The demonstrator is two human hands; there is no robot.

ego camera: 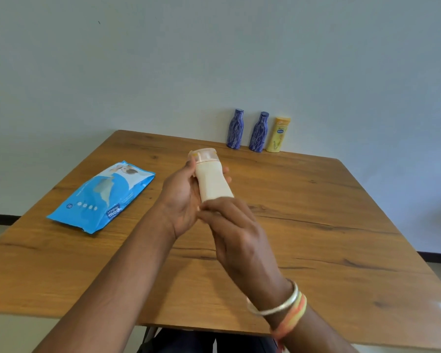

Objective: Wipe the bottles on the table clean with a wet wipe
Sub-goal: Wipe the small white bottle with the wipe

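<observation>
A cream bottle (212, 181) with a clear cap is held above the middle of the table, cap pointing away from me. My left hand (182, 200) grips its body from the left, fingertips showing on its far side. My right hand (236, 233) wraps around the bottle's lower end, fingers curled over it; a wet wipe under them cannot be made out. At the table's far edge by the wall stand two blue patterned bottles (235, 129) (259, 132) and a yellow lotion bottle (278, 135).
A blue wet-wipe pack (101, 197) lies flat on the left of the wooden table (329, 225). The wall runs right behind the far edge. Bangles sit on my right wrist.
</observation>
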